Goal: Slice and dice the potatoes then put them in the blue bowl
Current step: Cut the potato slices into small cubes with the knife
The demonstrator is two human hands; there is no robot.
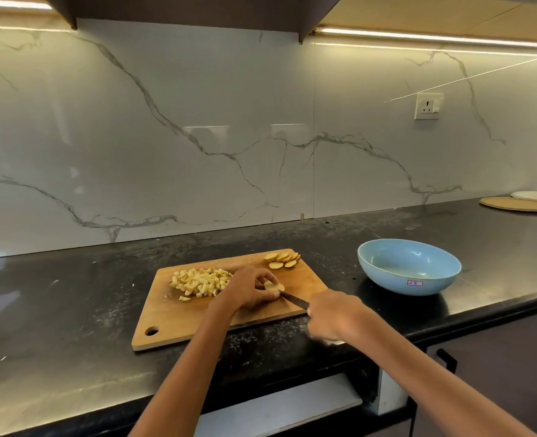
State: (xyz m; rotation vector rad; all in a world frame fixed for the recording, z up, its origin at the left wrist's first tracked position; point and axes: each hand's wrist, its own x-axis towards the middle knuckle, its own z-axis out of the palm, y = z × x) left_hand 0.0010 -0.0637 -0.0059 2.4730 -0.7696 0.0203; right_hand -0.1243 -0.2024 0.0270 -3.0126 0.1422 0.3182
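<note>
A wooden cutting board [172, 313] lies on the black counter. A heap of diced potato [201, 282] sits on its left half, and several round potato slices [283, 259] lie at its far right corner. My left hand [249, 288] pinches a small stack of potato slices [272, 287] on the board. My right hand [333, 315] grips a knife [294, 299] by the handle, its dark blade lying against the stack under my left fingers. The blue bowl [409, 266] stands empty to the right of the board.
The black counter [55, 310] runs along a marble backsplash. Two flat plates [519, 204] lie at the far right corner. A wall socket [428, 106] is above the bowl. A dark cabinet handle [447, 359] shows below the counter edge.
</note>
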